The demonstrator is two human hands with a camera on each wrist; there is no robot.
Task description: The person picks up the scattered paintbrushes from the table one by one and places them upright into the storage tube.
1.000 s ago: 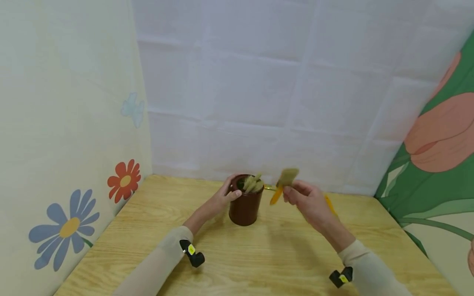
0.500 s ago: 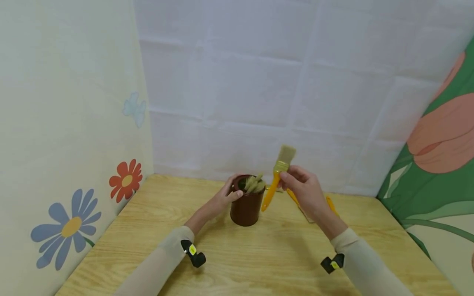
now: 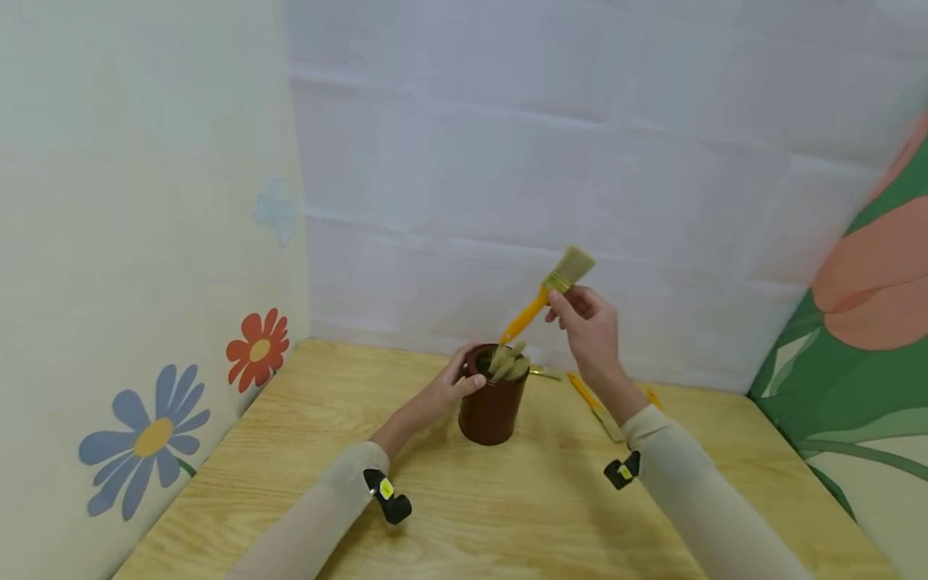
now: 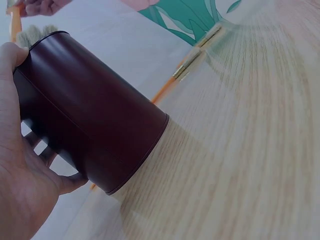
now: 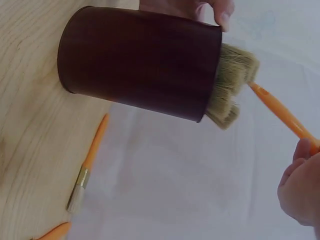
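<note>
Head view shows the right hand raised above the table, its fingers pinching a paintbrush near the metal band, bristles up and to the right, the orange handle slanting down to the left so its tip hangs just over the mouth of a dark brown cup. From the right wrist, that handle tip sits close beside the pale bristles of the brushes in the cup, though whether it touches them cannot be told. The left hand grips the cup from its left side, thumb on the rim near the front and fingers curled round the back wall; the left wrist view shows the palm and fingers wrapped against the cup's wall. The cup stands upright on a light wooden table, toward the back and near the middle. Just right of the cup, behind the right forearm, more orange-handled loose brushes lie flat on the wood. A white cloth backdrop rises behind the table, a flower-printed panel on the left.
</note>
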